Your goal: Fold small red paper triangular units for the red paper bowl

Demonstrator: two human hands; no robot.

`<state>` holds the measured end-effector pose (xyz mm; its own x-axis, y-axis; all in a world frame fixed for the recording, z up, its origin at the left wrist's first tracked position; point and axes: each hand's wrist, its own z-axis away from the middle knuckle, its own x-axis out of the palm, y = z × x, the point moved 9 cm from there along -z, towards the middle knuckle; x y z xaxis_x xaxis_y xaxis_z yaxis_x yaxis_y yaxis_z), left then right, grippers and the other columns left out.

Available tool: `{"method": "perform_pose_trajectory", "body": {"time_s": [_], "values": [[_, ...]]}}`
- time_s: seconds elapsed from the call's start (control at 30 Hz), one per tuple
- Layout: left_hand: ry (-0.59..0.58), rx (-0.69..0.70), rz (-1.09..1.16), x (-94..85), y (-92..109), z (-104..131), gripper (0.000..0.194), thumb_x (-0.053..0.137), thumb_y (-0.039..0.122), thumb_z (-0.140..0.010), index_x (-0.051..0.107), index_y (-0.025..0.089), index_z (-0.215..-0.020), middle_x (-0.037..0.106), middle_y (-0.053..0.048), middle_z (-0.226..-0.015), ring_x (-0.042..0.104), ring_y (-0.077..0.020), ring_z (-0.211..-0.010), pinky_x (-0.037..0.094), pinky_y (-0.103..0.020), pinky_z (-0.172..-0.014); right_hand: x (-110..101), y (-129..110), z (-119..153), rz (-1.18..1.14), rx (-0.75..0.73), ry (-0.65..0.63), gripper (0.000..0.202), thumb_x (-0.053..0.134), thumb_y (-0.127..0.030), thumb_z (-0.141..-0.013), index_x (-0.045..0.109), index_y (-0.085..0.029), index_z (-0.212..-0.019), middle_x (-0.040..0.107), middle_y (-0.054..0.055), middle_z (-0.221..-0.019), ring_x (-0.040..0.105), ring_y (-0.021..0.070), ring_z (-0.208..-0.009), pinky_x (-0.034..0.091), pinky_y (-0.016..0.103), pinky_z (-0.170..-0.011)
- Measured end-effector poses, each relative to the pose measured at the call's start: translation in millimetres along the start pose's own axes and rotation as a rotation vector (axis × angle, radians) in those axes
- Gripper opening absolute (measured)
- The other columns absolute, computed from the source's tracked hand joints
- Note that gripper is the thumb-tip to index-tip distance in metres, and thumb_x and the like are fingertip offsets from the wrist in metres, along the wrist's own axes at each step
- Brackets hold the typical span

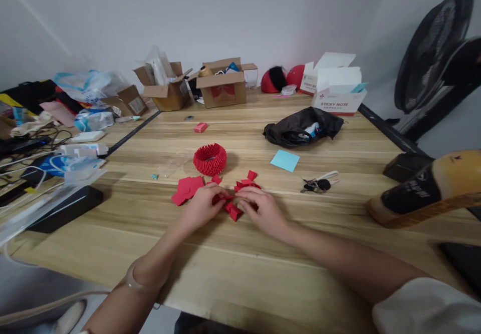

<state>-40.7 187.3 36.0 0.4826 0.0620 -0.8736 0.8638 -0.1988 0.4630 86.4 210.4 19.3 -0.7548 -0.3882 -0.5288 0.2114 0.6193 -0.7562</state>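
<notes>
My left hand [206, 204] is closed in a pinch on a small red paper piece [226, 198]. Opposite it, my right hand [265, 213] curves over the table, its thumb and fingertips a little apart; some red shows under its palm. Between the hands lies a folded red paper piece [233, 212], and more folded pieces [251, 175] are just beyond my right fingers. Flat red paper sheets [184, 190] lie left of my left hand. Behind them stands a round red bowl-like form [209, 159] built of many small folded pieces.
A light blue paper square [285, 160], keys [316, 185] and a black bag [303, 127] lie to the right. A large bottle [424, 189] stands at the right edge. Cardboard boxes [221, 87] and a sticky note box [338, 98] line the back; cables and packets crowd the left.
</notes>
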Motion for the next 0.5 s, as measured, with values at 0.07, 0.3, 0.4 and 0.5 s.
{"method": "perform_pose_trajectory", "body": {"time_s": [0.07, 0.3, 0.4, 0.5], "values": [[0.069, 0.026, 0.043, -7.0, 4.2, 0.8, 0.011, 0.059, 0.015, -0.083, 0.069, 0.017, -0.084, 0.068, -0.005, -0.08, 0.064, -0.0167, -0.073, 0.05, -0.028, -0.068, -5.4, 2.4, -0.7, -0.089, 0.017, 0.074, 0.026, 0.057, -0.016, -0.087, 0.068, -0.018, -0.11, 0.07, 0.01, -0.112, 0.064, 0.0196, -0.104, 0.05, 0.039, -0.093], [0.183, 0.287, 0.181, -21.1, 41.2, 9.3, 0.011, 0.059, 0.019, -0.087, 0.07, 0.018, -0.091, 0.069, -0.005, -0.087, 0.065, -0.0133, -0.079, 0.052, -0.024, -0.072, -14.1, 0.0, -0.2, -0.227, -0.011, 0.188, 0.011, 0.062, -0.017, -0.084, 0.072, -0.018, -0.083, 0.073, 0.007, -0.086, 0.067, 0.0173, -0.077, 0.052, 0.03, -0.07], [0.219, 0.257, 0.187, -24.0, 42.0, 9.5, 0.01, 0.061, 0.021, -0.086, 0.07, 0.017, -0.087, 0.071, -0.005, -0.083, 0.066, -0.0141, -0.075, 0.053, -0.025, -0.07, -19.6, -5.3, 1.0, -0.232, -0.053, 0.234, 0.013, 0.062, -0.017, -0.084, 0.072, -0.018, -0.076, 0.073, 0.006, -0.077, 0.066, 0.0165, -0.07, 0.051, 0.029, -0.066], [0.249, 0.193, 0.2, -27.0, 37.3, 8.5, 0.011, 0.063, 0.023, -0.085, 0.071, 0.017, -0.083, 0.072, -0.005, -0.08, 0.066, -0.015, -0.072, 0.053, -0.026, -0.068, -25.2, -7.7, 2.6, -0.239, -0.06, 0.281, 0.012, 0.064, -0.019, -0.083, 0.072, -0.018, -0.075, 0.073, 0.005, -0.074, 0.065, 0.0162, -0.066, 0.049, 0.028, -0.06]]}}
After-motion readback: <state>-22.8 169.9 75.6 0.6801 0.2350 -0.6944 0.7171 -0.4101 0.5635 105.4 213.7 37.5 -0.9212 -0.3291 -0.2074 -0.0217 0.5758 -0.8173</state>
